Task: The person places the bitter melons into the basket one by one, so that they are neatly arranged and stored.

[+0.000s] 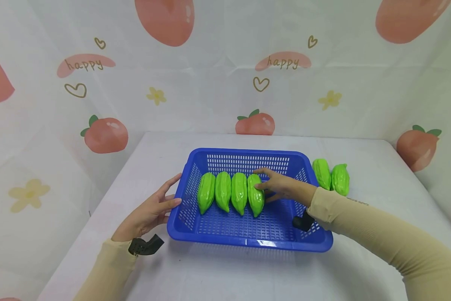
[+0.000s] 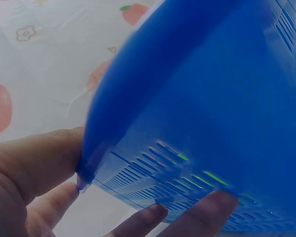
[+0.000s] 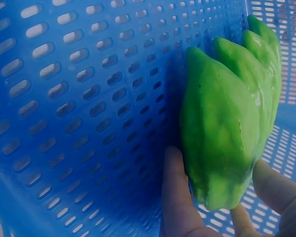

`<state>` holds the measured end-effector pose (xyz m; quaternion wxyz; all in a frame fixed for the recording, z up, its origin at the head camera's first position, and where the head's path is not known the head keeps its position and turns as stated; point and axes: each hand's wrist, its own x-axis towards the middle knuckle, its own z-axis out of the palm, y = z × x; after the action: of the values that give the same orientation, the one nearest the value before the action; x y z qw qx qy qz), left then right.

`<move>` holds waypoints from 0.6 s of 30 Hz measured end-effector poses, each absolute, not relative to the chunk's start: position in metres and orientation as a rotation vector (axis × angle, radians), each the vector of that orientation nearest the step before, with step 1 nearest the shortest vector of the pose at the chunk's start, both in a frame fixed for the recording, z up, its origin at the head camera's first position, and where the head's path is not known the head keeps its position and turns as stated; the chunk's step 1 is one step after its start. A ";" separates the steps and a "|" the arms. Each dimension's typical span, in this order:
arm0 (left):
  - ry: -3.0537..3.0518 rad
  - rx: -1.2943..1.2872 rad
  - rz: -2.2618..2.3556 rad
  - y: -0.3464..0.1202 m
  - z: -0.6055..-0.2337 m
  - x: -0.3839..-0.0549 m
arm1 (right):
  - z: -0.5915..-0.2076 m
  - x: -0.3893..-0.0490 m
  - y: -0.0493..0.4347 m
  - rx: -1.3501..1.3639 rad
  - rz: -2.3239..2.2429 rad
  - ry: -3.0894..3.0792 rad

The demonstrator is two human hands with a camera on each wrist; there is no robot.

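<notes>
Right hand grips a glossy green ridged gourd inside a blue perforated plastic basket.
Head: gourd rightmost of four, left hand beside the basket. Left wrist: extended fingers touch its outside. Right wrist: gourd's blunt end between thumb and finger, a sound hold; likely light, stiff, perhaps slippery.

Left arm: extended forward. Left grip: fingers spread, nearly straight. Right arm: extended forward, angled leftward. Right grip: thumb and fingers opposed, partly curled. Both forearms: sleeved.
</notes>
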<state>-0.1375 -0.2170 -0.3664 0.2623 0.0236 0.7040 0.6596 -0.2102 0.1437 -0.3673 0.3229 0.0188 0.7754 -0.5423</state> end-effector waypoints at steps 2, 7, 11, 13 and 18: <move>1.905 0.056 1.784 -0.217 -0.366 -0.138 | -0.367 -0.210 0.144 0.041 -1.426 2.033; 1.900 0.071 1.784 -0.217 -0.367 -0.138 | -0.367 -0.211 0.145 0.042 -1.425 2.032; 1.897 0.083 1.783 -0.217 -0.366 -0.138 | -0.367 -0.211 0.144 0.050 -1.420 2.040; 1.897 0.077 1.784 -0.217 -0.365 -0.138 | -0.367 -0.211 0.144 0.056 -1.422 2.043; 1.898 0.081 1.781 -0.217 -0.365 -0.138 | -0.364 -0.212 0.144 0.053 -1.431 2.056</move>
<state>-0.1382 -0.2169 -0.3654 0.2657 0.0301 0.7026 0.6594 -0.2124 0.1437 -0.3644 0.3127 0.0202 0.7795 -0.5424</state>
